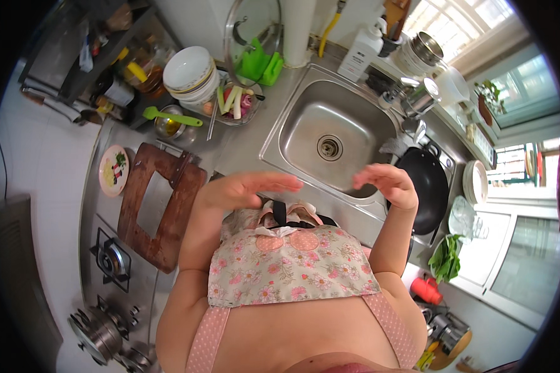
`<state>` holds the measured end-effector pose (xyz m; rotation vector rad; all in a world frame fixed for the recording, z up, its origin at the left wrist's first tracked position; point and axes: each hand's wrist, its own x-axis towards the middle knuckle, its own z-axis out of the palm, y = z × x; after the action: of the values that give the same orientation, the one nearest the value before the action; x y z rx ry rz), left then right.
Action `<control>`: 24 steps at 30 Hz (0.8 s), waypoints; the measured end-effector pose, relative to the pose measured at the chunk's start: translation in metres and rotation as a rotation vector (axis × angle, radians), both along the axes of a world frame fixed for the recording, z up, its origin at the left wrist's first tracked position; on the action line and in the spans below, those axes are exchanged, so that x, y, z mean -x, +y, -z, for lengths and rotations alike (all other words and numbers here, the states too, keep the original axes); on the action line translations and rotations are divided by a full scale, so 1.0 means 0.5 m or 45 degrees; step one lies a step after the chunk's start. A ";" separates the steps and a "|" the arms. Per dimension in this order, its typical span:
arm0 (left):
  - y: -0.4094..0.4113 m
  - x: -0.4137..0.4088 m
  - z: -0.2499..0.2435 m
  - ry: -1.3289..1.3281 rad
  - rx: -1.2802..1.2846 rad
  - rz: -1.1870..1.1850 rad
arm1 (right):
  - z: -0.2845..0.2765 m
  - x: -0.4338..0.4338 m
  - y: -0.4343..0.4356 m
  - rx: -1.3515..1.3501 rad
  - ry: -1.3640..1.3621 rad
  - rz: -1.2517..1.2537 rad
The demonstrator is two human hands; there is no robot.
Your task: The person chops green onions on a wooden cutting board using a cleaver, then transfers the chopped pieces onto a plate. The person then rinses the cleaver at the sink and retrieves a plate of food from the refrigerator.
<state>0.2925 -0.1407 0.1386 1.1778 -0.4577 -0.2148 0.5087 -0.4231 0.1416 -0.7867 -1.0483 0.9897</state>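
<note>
Both of my hands are raised in front of a floral apron (289, 270) and hold nothing. My left hand (245, 189) is stretched out flat, palm down, near the front edge of the stainless steel sink (303, 126). Over the sink's near right corner is my right hand (389, 184), its fingers loosely curved and a little blurred. The sink basin shows its drain (330, 148). To the right of my right hand rests a black wok (427, 191). Left of my left arm, a cleaver (154, 205) lies on a wooden cutting board (186, 205).
A small plate of chopped food (108, 175) sits beside the board. Behind stand stacked bowls (186, 70), a tray of cut vegetables (235, 102) and a glass lid (242, 56). A gas burner (112, 261) and a steel pot (95, 333) are at lower left; leafy greens (445, 261) at right.
</note>
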 end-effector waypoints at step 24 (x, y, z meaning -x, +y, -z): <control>0.383 -0.114 0.022 0.785 -2.325 -1.446 | 0.208 0.051 0.009 1.482 -1.131 0.312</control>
<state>0.3494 0.0507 0.1278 2.7518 1.3128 0.0897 0.4833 -0.4187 0.0376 -2.4068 -0.9824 1.0042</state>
